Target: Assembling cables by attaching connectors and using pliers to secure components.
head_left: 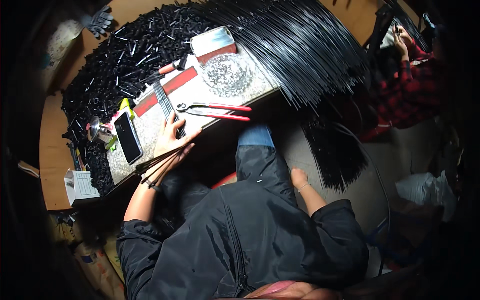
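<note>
My left hand point(172, 139) lies on the stone-topped table point(150, 131) with its fingers spread over a small bundle of thin black rods point(159, 167). It grips them near the table's front edge, and their ends stick out past the edge toward my lap. More of these rods point(166, 102) lie on the table just beyond the fingers. Red-handled pliers point(215, 111) rest to the right of that hand. My right hand point(299, 178) sits on my thigh with the fingers curled and nothing in it.
A black phone point(128, 137) lies left of my hand. Behind it are a heap of short black tubes point(112, 67), a glass dish point(226, 74), a metal tin point(212, 41) and a fan of long black rods point(305, 47). Another person in red plaid point(410, 87) sits at right.
</note>
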A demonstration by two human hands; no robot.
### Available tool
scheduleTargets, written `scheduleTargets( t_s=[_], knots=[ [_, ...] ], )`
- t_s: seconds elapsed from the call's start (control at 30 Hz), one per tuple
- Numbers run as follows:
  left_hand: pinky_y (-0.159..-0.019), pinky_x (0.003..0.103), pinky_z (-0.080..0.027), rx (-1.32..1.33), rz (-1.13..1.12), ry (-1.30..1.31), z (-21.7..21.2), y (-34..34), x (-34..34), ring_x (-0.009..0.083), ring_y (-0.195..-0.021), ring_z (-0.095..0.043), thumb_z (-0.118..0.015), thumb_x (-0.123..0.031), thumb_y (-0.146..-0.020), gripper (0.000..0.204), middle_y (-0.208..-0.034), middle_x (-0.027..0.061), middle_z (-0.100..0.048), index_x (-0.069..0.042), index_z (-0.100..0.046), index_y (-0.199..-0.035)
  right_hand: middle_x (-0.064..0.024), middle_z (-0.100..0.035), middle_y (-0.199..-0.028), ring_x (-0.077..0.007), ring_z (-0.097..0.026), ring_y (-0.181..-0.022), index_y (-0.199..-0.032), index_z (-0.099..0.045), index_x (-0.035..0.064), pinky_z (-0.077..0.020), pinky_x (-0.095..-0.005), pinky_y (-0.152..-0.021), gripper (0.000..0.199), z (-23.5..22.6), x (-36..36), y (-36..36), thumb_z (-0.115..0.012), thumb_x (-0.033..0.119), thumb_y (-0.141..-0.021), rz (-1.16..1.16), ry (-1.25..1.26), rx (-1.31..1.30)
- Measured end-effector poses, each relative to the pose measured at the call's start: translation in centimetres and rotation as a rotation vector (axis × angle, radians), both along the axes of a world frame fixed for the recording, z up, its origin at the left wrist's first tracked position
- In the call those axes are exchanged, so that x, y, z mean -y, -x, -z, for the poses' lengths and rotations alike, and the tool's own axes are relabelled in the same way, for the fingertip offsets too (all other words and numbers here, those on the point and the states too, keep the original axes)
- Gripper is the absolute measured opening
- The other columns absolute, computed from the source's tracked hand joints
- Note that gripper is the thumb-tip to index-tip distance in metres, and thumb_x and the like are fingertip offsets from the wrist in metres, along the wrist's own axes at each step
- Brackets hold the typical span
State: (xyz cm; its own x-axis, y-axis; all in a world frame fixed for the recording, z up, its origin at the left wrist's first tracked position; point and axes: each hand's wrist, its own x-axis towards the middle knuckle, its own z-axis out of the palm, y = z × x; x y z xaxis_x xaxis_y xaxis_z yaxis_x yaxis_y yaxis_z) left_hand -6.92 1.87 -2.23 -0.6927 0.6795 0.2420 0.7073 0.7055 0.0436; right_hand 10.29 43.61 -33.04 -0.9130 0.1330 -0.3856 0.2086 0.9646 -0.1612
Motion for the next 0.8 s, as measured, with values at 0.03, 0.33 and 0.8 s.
scheduleTargets(
  t_s=[0.03, 0.33, 0.8],
  knots=[
    [-0.104, 0.057, -0.028, 0.001, 0.001, -0.01, -0.1, 0.1, 0.0, 0.0455, -0.125, -0.035, -0.069, -0.016, -0.072, 0.051, -0.119, 0.0213, -0.048, -0.032, -0.059, -0.119, -0.023, -0.064, -0.081, -0.0376, -0.064, -0.083, -0.092, -0.062, 0.0019, -0.0514, -0.046, -0.067, 0.028, -0.3, 0.3, 0.6, -0.046, 0.025, -0.091, -0.025, 0.006, 0.036],
    [-0.102, 0.06, -0.028, 0.021, 0.0, -0.095, 0.0, -0.1, 0.6, 0.0432, -0.121, -0.04, -0.072, -0.015, -0.069, 0.058, -0.115, 0.0186, -0.048, -0.034, -0.056, -0.121, -0.0124, -0.065, -0.079, -0.0303, -0.062, -0.068, -0.084, -0.064, 0.0023, -0.0497, -0.0369, -0.067, 0.013, -33.2, 5.5, 11.5, -0.061, 0.015, -0.081, -0.097, 0.851, -0.293],
    [-0.104, 0.057, -0.026, -0.044, -0.054, 0.06, -0.5, -0.3, 0.7, 0.0391, -0.129, -0.033, -0.059, -0.032, -0.082, 0.053, -0.135, 0.0171, -0.04, -0.039, -0.044, -0.132, -0.0091, -0.061, -0.084, -0.0274, -0.059, -0.082, -0.078, -0.062, 0.0058, -0.0513, -0.0391, -0.066, 0.012, -32.3, 7.3, 31.7, -0.061, 0.017, -0.081, -0.217, -0.217, -0.957]
  ],
)
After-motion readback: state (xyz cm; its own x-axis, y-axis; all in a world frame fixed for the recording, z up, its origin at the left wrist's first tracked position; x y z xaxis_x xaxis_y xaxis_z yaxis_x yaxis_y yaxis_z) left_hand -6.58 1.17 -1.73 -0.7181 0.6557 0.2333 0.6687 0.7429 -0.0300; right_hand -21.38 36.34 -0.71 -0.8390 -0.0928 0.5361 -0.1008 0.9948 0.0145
